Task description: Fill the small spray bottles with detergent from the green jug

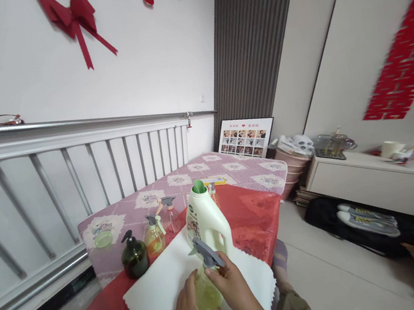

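My left hand (192, 309) is wrapped round the body of a clear spray bottle (208, 293) with pale yellow-green liquid in it. At its neck, the fingers and thumb of my right hand (229, 280) close on the grey trigger head (205, 252). Just behind stands a large cream detergent jug (212, 222) with a handle; its cap is off and a green spout (198, 186) shows in the mouth. To the left are a dark green pump bottle (135, 258), a small yellow-orange spray bottle (155, 239) and a clear pinkish spray bottle (172, 218).
A white scalloped mat (159, 299) lies over a red cloth (252, 216) on a table with a purple floral cover (179, 180). A pale green lid (103, 239) rests at the left. Beyond are a radiator (122, 163) and, to the right, a low cabinet (371, 176).
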Available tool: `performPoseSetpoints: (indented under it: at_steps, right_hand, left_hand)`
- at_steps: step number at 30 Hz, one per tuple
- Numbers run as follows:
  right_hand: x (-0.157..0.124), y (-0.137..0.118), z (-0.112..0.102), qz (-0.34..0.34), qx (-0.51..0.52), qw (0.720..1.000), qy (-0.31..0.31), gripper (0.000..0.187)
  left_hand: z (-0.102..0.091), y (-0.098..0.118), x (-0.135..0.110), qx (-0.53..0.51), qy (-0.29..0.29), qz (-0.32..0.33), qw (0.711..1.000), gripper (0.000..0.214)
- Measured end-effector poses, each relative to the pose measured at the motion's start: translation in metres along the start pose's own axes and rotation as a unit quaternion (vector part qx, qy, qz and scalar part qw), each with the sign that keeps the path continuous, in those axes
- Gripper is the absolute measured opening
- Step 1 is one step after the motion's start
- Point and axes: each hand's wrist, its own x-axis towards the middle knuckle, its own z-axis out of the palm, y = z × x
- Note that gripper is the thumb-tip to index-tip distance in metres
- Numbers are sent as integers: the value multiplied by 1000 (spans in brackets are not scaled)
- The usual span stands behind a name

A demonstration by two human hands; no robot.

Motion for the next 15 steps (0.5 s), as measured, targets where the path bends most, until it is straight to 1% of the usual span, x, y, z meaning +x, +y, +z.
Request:
performPoseSetpoints:
  at_steps: [2, 4, 6, 8, 10, 11, 13, 15]
  right_hand:
    - [0, 0, 2, 6, -5, 999, 38, 26]
    - [0, -1, 4, 4, -1, 999, 52, 33]
    - [-2, -3, 5, -4, 10, 999, 44, 41]
    - [-4, -6, 4, -12, 6, 1000, 13, 45]
    - [-5, -10, 2, -14, -23, 1000, -9, 35]
    - [-5, -12, 2, -14, -40, 999, -9, 28]
    - [-5, -15, 3, -14, -66, 998, 15, 17]
    - [-6, -16, 6, -11, -81, 996, 43, 13]
  left_hand:
    - [2, -3, 1, 4, 1, 2, 1000, 85]
    - [4, -6, 2, 12, -9, -6, 1000, 86]
    - [6, -7, 3, 19, -10, -15, 1000, 87]
    - [8, -9, 3, 22, 8, -18, 1000, 89]
    - [11, -11, 4, 24, 19, -18, 999, 91]
    - [12, -12, 5, 26, 18, -19, 999, 92]
    - [13, -13, 5, 34, 11, -23, 999, 92]
    - [11, -12, 4, 46, 14, -25, 999, 87]
